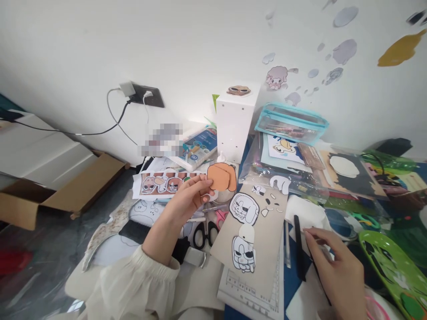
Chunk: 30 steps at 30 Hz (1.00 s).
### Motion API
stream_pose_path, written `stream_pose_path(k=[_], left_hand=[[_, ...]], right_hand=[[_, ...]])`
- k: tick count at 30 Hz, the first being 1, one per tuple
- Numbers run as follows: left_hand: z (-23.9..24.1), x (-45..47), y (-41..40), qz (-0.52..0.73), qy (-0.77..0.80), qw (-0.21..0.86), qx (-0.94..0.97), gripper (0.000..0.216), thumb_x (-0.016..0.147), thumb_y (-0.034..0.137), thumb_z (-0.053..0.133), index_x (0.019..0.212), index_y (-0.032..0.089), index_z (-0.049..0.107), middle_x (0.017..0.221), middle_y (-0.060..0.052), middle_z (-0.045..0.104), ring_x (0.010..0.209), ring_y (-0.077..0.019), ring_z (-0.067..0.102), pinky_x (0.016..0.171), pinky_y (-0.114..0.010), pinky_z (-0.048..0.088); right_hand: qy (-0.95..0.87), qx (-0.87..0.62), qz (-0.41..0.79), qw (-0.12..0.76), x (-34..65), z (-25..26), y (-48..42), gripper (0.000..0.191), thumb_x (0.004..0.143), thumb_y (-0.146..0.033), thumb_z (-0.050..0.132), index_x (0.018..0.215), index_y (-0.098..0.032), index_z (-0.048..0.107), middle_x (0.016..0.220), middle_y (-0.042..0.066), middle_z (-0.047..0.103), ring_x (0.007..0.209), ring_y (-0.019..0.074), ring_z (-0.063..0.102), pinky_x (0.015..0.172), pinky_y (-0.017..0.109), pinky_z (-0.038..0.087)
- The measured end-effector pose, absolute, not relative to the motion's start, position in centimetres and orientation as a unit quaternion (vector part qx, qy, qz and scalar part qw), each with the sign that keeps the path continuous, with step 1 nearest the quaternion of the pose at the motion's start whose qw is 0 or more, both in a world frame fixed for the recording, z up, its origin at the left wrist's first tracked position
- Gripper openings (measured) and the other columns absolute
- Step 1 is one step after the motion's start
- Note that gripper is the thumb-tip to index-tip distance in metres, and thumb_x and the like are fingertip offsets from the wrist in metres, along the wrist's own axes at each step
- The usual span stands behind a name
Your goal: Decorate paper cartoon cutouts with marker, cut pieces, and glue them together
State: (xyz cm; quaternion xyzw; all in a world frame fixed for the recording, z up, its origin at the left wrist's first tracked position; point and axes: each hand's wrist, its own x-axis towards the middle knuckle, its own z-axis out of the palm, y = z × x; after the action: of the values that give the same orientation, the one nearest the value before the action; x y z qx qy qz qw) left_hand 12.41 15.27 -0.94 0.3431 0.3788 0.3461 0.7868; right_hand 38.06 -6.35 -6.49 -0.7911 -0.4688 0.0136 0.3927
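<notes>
My left hand (191, 198) pinches orange paper cutouts (218, 177), rounded and overlapping, held up over the table. To the right, the fingertips of my right hand (336, 266) are drawn together beside a flat black strip (299, 249); whether anything is between them I cannot make out. Between the hands lies a beige card (267, 249) bearing white cartoon-face cutouts, one upper (244, 209) and one lower (243, 254). Small pale cutout pieces lie near its top. Black-handled scissors (206, 234) rest below my left hand.
A white box (234, 124) stands against the wall. A clear turquoise-edged pencil case (291, 122) sits behind plastic sleeves. At right is a green cartoon tray (393, 271). A printed picture strip (160, 184) lies left, and an open cardboard box (83, 186) stands on the floor.
</notes>
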Motion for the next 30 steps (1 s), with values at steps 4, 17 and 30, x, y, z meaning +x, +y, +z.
stream_pose_path(k=[4, 17, 30], left_hand=[[-0.9, 12.2, 15.3, 0.349, 0.372, 0.808, 0.295, 0.019, 0.068, 0.016, 0.075, 0.068, 0.014, 0.056, 0.063, 0.004, 0.054, 0.054, -0.0034, 0.054, 0.041, -0.009, 0.039], [-2.1, 14.6, 12.6, 0.235, 0.337, 0.852, 0.325, 0.018, 0.071, 0.025, 0.078, 0.075, 0.014, 0.065, 0.062, 0.0, 0.064, 0.056, -0.0054, 0.058, 0.051, -0.012, 0.045], [-1.7, 15.3, 10.9, 0.232, 0.275, 0.831, 0.424, 0.017, 0.077, 0.025, 0.073, 0.092, 0.017, 0.069, 0.099, -0.005, 0.071, 0.093, -0.0163, 0.066, 0.084, -0.027, 0.05]], right_hand=[[-0.458, -0.8, 0.025, 0.386, 37.9, -6.5, -6.2, 0.03, 0.084, -0.051, 0.059, 0.086, -0.023, 0.067, 0.086, 0.003, 0.068, 0.073, 0.0207, 0.062, 0.071, 0.031, 0.047], [-0.474, -0.722, 0.194, 0.465, 33.5, -3.1, -3.1, 0.023, 0.089, -0.042, 0.057, 0.1, -0.023, 0.065, 0.091, 0.003, 0.072, 0.076, 0.0186, 0.069, 0.064, 0.025, 0.056], [-0.717, -0.564, -0.179, 0.369, 31.4, -2.1, -3.3, 0.035, 0.076, 0.002, 0.07, 0.105, -0.016, 0.066, 0.094, 0.008, 0.069, 0.089, 0.0212, 0.059, 0.076, 0.038, 0.048]])
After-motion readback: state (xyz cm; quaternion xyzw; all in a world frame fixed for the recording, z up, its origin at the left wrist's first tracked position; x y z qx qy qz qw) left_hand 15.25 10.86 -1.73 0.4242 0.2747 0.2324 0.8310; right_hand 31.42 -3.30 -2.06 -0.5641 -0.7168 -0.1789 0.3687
